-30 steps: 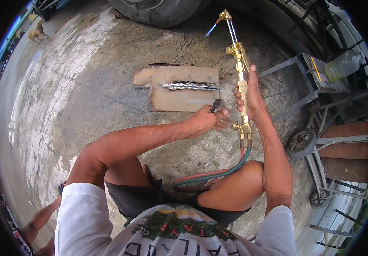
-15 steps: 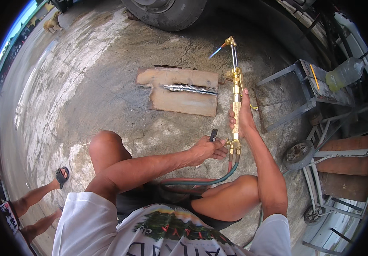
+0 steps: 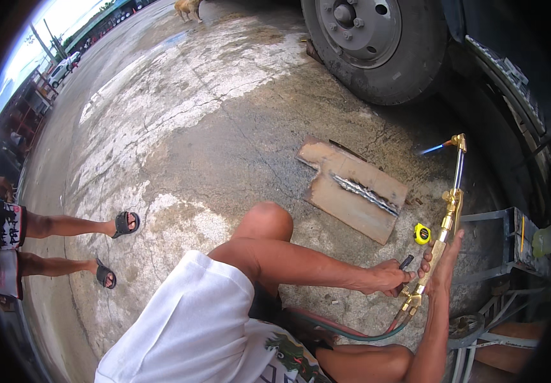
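My right hand is wrapped round the brass handle of a cutting torch. A blue flame burns from its tip, pointing left. My left hand is closed on a small black object, whose kind I cannot make out. Its fingers are at the valve knobs near the torch's base; whether they touch a knob is hidden. Red and green hoses run from the base toward my legs. Left of the torch, a rusty steel plate with a rough, silvery weld bead lies on the concrete.
A yellow tape measure sits between plate and torch. Beyond stands a large truck wheel. At right are a metal stool, a plastic bottle and a wheeled cart. A person's sandaled feet are at left; a dog is far off.
The view has swung left, so plate and torch appear farther right and lower. The tape measure shows more fully. My left fingers have closed in at the valves; the flame still burns.
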A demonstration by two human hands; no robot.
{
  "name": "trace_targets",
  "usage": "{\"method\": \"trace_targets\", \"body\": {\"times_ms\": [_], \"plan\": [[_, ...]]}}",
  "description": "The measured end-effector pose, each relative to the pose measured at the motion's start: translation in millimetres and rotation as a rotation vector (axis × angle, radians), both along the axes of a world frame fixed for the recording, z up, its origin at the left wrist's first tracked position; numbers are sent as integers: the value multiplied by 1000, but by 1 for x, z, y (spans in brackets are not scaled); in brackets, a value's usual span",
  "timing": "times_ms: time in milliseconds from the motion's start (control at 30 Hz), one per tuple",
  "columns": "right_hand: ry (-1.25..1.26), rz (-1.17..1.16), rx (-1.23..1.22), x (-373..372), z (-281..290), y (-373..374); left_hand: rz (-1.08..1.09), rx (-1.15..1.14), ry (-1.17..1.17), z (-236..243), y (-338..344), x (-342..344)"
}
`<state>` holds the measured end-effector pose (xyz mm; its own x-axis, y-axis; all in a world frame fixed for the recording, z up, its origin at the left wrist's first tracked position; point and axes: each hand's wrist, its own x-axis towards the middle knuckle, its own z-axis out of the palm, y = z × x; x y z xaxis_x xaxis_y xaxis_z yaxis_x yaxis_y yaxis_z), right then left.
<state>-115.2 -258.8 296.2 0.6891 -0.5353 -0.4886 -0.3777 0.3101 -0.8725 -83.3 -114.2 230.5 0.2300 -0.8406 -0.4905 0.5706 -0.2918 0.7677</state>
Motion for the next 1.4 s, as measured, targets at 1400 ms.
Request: {"method": "trace_targets", "body": {"times_ms": [1400], "plan": [[281,97,84,68,-126,58,426,109,201,-80,5,102]]}}
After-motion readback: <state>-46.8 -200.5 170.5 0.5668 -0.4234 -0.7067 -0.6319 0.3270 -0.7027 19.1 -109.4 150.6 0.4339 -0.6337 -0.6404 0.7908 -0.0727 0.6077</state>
